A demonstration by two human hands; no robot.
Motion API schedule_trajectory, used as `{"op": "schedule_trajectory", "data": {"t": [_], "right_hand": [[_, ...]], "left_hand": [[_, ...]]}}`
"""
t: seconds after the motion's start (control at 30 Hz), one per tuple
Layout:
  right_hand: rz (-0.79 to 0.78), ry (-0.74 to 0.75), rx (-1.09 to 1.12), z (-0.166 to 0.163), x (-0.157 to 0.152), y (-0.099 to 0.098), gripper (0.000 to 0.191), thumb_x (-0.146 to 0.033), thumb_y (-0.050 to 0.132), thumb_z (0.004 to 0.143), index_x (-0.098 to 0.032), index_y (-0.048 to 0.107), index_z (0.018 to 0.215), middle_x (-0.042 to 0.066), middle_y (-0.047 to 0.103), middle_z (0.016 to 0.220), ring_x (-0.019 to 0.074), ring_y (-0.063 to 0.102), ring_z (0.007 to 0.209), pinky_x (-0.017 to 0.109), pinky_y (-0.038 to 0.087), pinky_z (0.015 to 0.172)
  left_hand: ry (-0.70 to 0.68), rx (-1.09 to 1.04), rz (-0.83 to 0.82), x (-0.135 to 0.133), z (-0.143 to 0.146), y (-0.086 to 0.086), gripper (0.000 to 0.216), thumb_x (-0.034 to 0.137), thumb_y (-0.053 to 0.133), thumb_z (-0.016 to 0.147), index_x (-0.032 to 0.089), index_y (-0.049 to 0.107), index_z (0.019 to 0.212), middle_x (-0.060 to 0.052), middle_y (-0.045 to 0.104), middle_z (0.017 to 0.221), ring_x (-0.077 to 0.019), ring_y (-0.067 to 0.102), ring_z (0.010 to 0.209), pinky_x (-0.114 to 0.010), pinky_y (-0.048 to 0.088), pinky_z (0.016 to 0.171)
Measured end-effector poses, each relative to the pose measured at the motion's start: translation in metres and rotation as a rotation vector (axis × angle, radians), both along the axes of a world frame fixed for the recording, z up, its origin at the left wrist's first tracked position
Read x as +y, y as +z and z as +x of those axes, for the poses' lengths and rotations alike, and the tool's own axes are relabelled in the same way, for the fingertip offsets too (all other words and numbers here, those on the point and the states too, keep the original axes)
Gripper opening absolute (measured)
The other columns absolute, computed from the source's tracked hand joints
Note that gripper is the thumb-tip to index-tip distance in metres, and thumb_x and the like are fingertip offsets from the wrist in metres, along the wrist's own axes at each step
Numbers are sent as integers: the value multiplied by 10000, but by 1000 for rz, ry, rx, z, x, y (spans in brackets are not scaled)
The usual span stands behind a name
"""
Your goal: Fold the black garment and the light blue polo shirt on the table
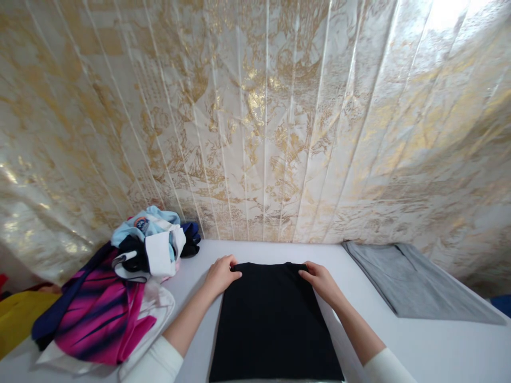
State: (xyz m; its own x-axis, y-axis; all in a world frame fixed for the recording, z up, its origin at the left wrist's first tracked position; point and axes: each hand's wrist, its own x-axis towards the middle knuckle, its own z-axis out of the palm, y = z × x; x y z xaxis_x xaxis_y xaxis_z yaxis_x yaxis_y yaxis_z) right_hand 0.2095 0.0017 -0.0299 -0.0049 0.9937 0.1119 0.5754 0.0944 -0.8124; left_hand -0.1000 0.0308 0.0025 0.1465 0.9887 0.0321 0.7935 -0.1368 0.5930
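A black garment (275, 324), folded into a flat rectangle, lies on the white table in front of me. My left hand (222, 274) pinches its far left corner between thumb and fingers. At the far right corner, my right hand (319, 280) grips the cloth the same way, thumb on top. The far edge of the cloth runs almost straight between both hands. Its near edge reaches the bottom of the view.
To the left is a heap of loose clothes (104, 314), pink, navy, white and light blue. A yellow cloth (24, 316) lies beyond it at the far left. On the right a folded grey garment (427, 282) lies flat. A gold-patterned curtain (255, 133) hangs behind the table (451, 351).
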Motion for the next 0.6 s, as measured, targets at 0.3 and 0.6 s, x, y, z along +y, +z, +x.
{"op": "schedule_trajectory", "data": {"t": [0.3,0.6], "right_hand": [[-26,-197,3,0,15,1,295,-460,483,822,-198,617,836,17,657,738,169,591,657,256,439,582],[-139,-269,-117,-8,39,-7,258,-347,563,786,-207,625,993,23,669,763,149,595,574,236,410,500]], "left_hand": [[82,-253,15,12,0,-9,163,271,497,869,196,498,1013,9,642,760,-188,649,741,-276,469,674],[163,-51,46,16,8,-22,366,177,500,885,143,438,1245,-139,650,1108,-226,608,1073,-306,431,893]]}}
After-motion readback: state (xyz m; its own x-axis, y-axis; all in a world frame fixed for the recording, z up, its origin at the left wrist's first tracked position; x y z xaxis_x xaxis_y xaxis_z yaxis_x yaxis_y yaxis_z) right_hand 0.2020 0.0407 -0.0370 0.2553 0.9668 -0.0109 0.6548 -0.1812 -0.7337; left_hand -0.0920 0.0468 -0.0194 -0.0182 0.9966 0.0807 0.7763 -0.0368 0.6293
